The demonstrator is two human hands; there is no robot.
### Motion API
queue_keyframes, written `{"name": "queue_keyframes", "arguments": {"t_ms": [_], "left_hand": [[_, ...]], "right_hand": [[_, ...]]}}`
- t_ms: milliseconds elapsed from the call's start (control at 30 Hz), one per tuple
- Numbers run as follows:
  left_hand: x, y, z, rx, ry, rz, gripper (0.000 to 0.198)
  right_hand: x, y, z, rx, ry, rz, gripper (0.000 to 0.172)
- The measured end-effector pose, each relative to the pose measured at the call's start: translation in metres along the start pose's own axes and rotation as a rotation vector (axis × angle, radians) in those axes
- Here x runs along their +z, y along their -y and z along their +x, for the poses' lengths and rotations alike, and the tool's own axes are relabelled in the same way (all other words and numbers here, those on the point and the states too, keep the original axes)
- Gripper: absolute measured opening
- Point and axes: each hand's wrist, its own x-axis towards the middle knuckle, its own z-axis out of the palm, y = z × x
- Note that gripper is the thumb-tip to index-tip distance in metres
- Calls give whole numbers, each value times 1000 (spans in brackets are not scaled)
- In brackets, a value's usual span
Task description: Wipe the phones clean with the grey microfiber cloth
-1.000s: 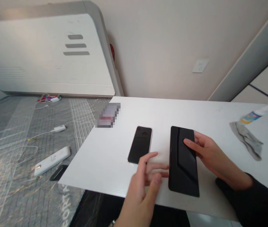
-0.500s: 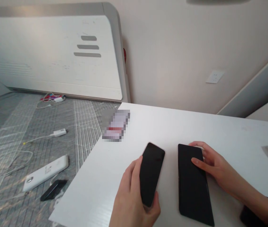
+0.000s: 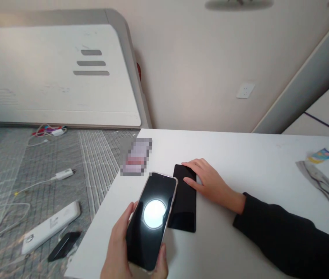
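A dark-screened smartphone (image 3: 144, 244) in a clear case is tilted up in my left hand (image 3: 120, 244), thumb on one long edge and fingers on the other. A bright round reflection sits on its glass. Behind it, a second, all-black phone (image 3: 183, 205) lies on the white table (image 3: 222, 248), its left side partly hidden by the first. My right hand (image 3: 208, 180) is closed around its upper right edge, thumb on the glass and fingers at the far edge. A pixelated flat item (image 3: 137, 157) lies near the table's left edge.
Left of the table is a grey striped bed (image 3: 65, 151) with a white power bank (image 3: 51, 226), a black object (image 3: 64, 246), a charger plug (image 3: 64, 174) and cables. On the right lie a crumpled grey packet (image 3: 323, 184) and a bottle with a coloured label (image 3: 324, 155).
My right hand has moved left with the black phone, which now lies flatter and farther back. The left-hand phone has shifted left and lower, catching a bright reflection. The view has turned right.
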Motion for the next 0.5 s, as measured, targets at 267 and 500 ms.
{"name": "queue_keyframes", "arguments": {"t_ms": [267,500], "left_hand": [[5,-26,18,336,311,-14,94],[34,-64,100,772,644,296,94]], "right_hand": [[-31,-7,-39,51,-21,417,58],[-59,-27,-94,227,46,770,54]]}}
